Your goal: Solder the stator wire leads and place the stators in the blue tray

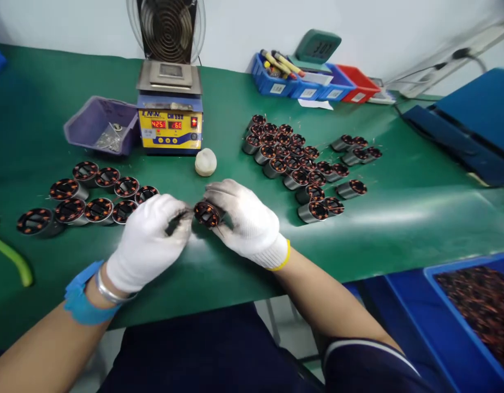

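As the right hand clamps its fingers on the coil can, just beside the pinched fingers of the left hand (on what, I can't tell), this looks like fiddly edge work, needing steady holding next.

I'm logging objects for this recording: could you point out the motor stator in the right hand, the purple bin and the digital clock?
Held motor stator [206,214]: head view, on its wound end face.
Purple bin [98,119]: head view, on its inner wall.
Digital clock [318,48]: head view, on its display.
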Tool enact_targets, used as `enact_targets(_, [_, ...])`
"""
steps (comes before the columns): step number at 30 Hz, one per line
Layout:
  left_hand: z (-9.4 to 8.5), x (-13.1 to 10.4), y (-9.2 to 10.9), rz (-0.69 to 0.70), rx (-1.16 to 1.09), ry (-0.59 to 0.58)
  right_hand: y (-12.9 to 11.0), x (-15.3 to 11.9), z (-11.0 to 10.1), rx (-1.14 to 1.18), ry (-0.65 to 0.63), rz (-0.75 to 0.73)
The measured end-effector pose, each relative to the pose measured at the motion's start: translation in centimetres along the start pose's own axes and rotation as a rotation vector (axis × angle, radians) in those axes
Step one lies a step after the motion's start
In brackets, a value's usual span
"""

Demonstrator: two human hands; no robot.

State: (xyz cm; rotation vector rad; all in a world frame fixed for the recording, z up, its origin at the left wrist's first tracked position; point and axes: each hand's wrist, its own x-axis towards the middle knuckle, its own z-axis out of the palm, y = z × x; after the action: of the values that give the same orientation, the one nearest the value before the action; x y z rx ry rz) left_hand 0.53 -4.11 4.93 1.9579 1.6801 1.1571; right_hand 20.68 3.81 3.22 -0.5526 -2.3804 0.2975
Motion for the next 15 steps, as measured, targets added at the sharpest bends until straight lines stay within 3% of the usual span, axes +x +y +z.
enact_targets(3, [-0.6, -0.2, 0.4, -0.071, -0.077, -0.115, 0.3, 0.1, -0.7, -0.009, 0.05, 0.006])
enact_targets(7, [0.2, -0.4, 0.9, -0.307, -0.225, 0.022, 0.3, 0.1, -0.8, -0.043, 0.077, 0.04])
enact_targets(11, [1.7, -0.4, 1.3, -0.455, -0.425, -0.065, -0.2, 0.0, -0.5, -0.013, 0.073, 0.024])
enact_targets(13, [1.9, -0.5, 1.3, -0.477, -0.533, 0.028, -0.2, -0.1, -0.6, -0.004, 0.106, 0.055])
enact_targets(15, [1.8, -0.7, 1.3, -0.492, -0.62, 0.209, 0.0, -0.2, -0.8, -0.028, 0.141, 0.137])
